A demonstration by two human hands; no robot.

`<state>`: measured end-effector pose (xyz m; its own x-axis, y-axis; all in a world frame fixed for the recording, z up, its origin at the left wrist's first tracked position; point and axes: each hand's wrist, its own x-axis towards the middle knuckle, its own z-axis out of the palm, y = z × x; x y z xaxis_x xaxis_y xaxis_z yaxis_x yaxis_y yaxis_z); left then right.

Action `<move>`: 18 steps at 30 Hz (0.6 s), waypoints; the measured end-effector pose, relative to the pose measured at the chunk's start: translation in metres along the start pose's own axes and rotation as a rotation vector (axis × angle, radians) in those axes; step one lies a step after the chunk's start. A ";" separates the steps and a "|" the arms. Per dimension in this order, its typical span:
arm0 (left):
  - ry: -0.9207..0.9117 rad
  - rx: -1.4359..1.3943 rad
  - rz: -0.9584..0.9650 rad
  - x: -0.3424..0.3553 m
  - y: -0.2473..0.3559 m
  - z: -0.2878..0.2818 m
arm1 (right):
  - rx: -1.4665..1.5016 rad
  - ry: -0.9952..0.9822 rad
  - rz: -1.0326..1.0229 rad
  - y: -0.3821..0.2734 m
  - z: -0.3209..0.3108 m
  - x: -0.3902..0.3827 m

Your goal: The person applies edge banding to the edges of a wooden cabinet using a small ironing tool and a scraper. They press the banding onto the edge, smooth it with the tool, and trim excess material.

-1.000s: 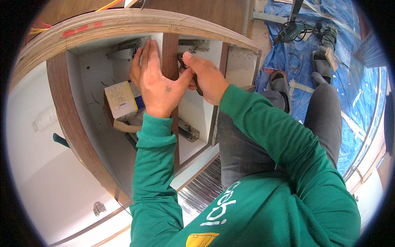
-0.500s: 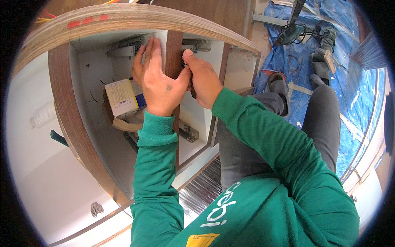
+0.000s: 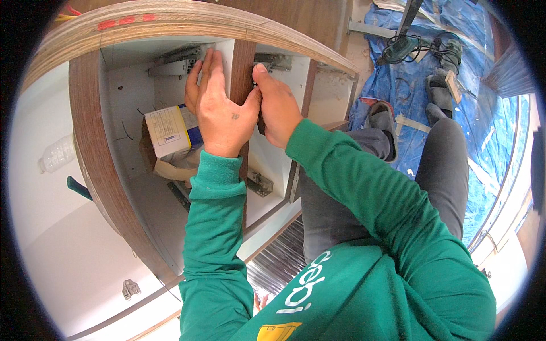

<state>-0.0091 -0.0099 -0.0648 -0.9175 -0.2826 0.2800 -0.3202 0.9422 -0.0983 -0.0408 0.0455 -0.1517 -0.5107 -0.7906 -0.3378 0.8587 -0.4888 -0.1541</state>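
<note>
My left hand (image 3: 222,111) lies with straight fingers along the white left side of a cabinet divider (image 3: 243,71), its thumb reaching over the brown front edge. On the other side of that edge is my right hand (image 3: 277,105), thumb raised and fingers curled around something dark, mostly hidden by the hand. The thumbs nearly meet at the divider's edge. Drawer slides (image 3: 181,63) run along the inner walls near the top. A white, yellow and blue box (image 3: 166,132) and torn brown cardboard (image 3: 173,171) are in the left compartment.
A thick layered wooden edge (image 3: 187,24) curves across the cabinet top. On the left are a clear plastic bottle (image 3: 58,154) and a metal hinge (image 3: 131,289). At right, a corded power tool (image 3: 449,54) sits on blue sheeting (image 3: 418,108). Fingertips (image 3: 260,302) show beside my left sleeve.
Both hands stay at the divider, the right one slightly lower and further left. Fingertips have come into view beside my left sleeve. The view has shifted a little.
</note>
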 end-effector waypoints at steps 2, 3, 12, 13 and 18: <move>0.006 0.001 0.003 0.000 -0.001 0.001 | 0.041 0.000 -0.055 0.001 0.004 0.004; 0.011 0.021 0.023 0.001 -0.002 0.002 | 0.075 0.015 -0.063 0.002 0.007 0.006; 0.024 -0.006 0.019 0.004 0.000 0.001 | 0.042 -0.009 -0.065 -0.005 0.002 0.010; 0.023 -0.006 0.018 0.005 0.001 0.001 | 0.042 -0.009 -0.047 -0.004 0.001 0.006; 0.006 0.014 0.031 0.005 0.005 -0.001 | 0.040 -0.073 0.022 -0.004 -0.012 -0.001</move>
<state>-0.0149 -0.0065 -0.0634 -0.9255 -0.2523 0.2826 -0.2952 0.9478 -0.1207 -0.0430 0.0525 -0.1618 -0.4949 -0.8252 -0.2721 0.8680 -0.4844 -0.1097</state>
